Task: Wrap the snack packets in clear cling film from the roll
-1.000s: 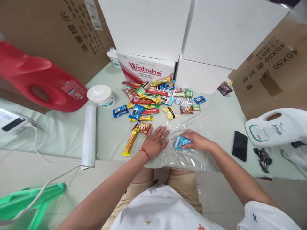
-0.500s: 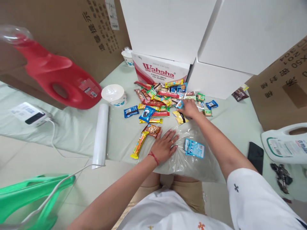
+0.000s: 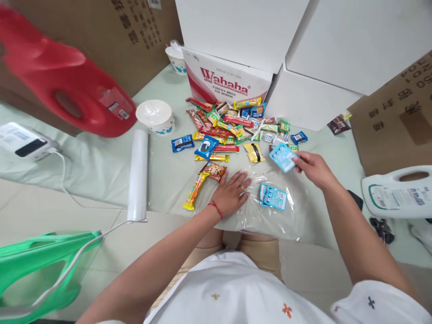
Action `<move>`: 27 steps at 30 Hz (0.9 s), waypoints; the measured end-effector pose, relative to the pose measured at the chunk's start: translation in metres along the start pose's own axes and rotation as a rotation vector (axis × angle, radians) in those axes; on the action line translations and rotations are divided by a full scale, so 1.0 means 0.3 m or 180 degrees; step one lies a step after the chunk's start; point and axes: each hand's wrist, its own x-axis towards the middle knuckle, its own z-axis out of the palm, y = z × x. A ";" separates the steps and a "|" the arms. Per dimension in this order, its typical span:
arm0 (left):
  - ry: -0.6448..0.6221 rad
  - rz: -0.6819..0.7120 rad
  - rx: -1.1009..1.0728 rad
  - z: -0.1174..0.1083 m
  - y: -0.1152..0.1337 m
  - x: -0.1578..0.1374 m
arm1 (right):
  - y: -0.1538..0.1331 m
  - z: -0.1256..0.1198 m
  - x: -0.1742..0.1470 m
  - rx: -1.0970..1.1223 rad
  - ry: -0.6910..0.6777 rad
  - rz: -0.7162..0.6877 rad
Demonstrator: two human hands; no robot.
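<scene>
My left hand [image 3: 232, 192] lies flat with its fingers spread on the left part of a sheet of clear plastic film [image 3: 251, 219]. My right hand [image 3: 312, 167] pinches a light-blue snack packet [image 3: 283, 157] by its right edge, raised above the table. On the film, a couple of similar light-blue packets [image 3: 274, 197] lie overlapping. Just beyond my left fingers are a brown cookie packet [image 3: 213, 171] and a yellow wrapped bar [image 3: 195, 191]. A pale yellow packet [image 3: 254, 153] sits left of the held one. Behind is a pile of mixed wrapped snacks [image 3: 232, 126].
A Wahaha carton [image 3: 226, 81] and white boxes [image 3: 320, 96] stand behind the pile. To the left are a paper bowl [image 3: 155, 118], a film roll [image 3: 138, 175] and a red jug [image 3: 74, 85]. A white jug [image 3: 398, 193] and keys [image 3: 382, 229] are at right.
My right hand has come out of the snack pile, moving right and nearer with a light-blue packet in it. My left hand stays on the film. The view has shifted slightly.
</scene>
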 end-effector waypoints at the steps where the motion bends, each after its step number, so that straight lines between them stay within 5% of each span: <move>1: 0.0007 0.0002 -0.0008 -0.001 0.001 0.001 | 0.019 0.004 -0.068 0.0414 -0.0109 0.0173; 5: -0.0040 -0.0011 -0.0007 -0.004 0.005 0.005 | 0.069 0.074 -0.242 0.1195 -0.0770 0.0582; 9: -0.0104 -0.0056 0.0041 -0.007 0.008 0.009 | 0.099 0.148 -0.263 0.1340 -0.1344 0.0650; 18: -0.0082 -0.0066 0.0045 -0.009 0.012 0.010 | 0.127 0.131 -0.241 -0.0325 -0.0291 0.0153; 23: -0.0060 -0.0038 0.0023 -0.011 0.009 0.006 | -0.001 0.168 -0.117 -0.0319 -0.0380 -0.0110; 27: -0.0054 -0.0058 0.0051 -0.016 0.011 0.002 | -0.089 0.235 0.145 -0.0624 -0.0221 -0.0539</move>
